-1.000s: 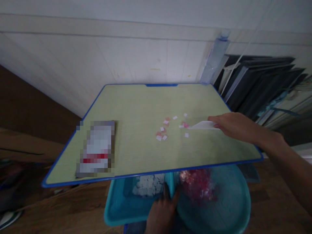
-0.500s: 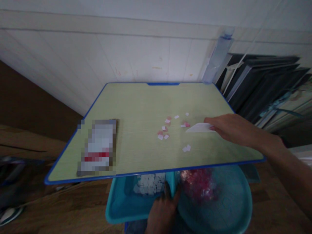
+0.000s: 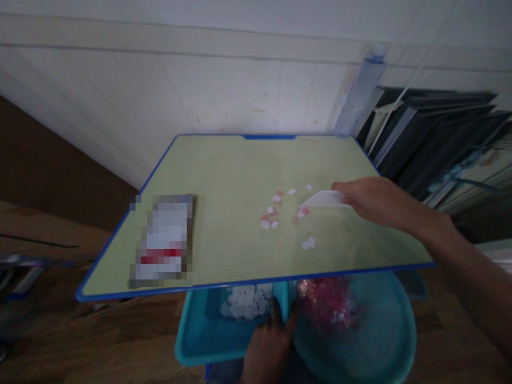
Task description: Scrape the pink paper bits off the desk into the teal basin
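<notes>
My right hand (image 3: 372,201) is closed around a thin white flat strip with a slanted end (image 3: 325,199), held over the pale green tabletop (image 3: 232,176). The strip's tip touches a small group of pink and white pieces (image 3: 303,212). More small white squares and pink bits (image 3: 270,211) lie just to the left, and a pair of white pieces (image 3: 308,244) lies nearer the front. Below the table edge, my left hand (image 3: 267,346) grips the adjoining rims of a teal rectangular tray (image 3: 184,341) and a round teal basin (image 3: 408,341), finger and thumb on either side.
White pieces (image 3: 246,301) fill part of the tray, and pink pieces in clear plastic (image 3: 330,304) sit in the basin. A blurred-out flat object (image 3: 164,240) lies at the table's left. Behind right stand a clear bottle (image 3: 360,96) and dark folders (image 3: 432,138).
My right hand has moved slightly left and away from me with the white strip. The pink and white pieces at its tip have shifted toward me. My left hand stays at the rims.
</notes>
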Action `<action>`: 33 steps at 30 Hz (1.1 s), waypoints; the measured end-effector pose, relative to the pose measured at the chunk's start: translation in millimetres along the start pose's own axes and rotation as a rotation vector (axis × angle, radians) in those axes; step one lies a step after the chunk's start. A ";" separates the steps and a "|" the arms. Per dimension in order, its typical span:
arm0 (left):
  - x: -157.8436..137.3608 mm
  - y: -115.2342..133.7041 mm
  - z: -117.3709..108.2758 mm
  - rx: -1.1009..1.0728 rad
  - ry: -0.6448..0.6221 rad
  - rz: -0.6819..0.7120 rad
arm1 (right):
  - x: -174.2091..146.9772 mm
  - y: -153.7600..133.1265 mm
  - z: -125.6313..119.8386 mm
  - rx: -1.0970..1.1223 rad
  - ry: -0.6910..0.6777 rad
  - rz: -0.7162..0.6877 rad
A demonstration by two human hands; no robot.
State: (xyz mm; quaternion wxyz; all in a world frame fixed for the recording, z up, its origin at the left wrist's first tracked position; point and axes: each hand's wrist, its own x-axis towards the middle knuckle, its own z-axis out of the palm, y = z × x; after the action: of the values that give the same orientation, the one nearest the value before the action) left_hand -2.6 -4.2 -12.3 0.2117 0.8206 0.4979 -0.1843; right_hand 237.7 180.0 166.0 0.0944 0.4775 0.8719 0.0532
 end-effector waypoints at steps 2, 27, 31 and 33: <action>-0.5 0.4 -1.6 0.004 -0.005 -0.005 | -0.3 2.8 2.6 -0.023 -0.016 0.018; -0.4 0.2 -0.5 0.024 -0.011 0.005 | -12.0 -0.8 -2.7 0.066 -0.037 -0.024; -0.2 -0.4 -1.2 0.021 -0.020 0.011 | -9.6 1.5 8.2 0.021 -0.014 0.013; -0.2 -0.7 -0.9 0.016 -0.012 0.014 | -9.7 2.1 13.8 0.052 -0.030 -0.045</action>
State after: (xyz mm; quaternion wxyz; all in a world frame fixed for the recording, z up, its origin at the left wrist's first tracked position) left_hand -3.2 -3.6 -11.5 0.2095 0.8244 0.4895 -0.1919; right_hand 247.5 173.1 154.1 0.0962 0.4610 0.8819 0.0212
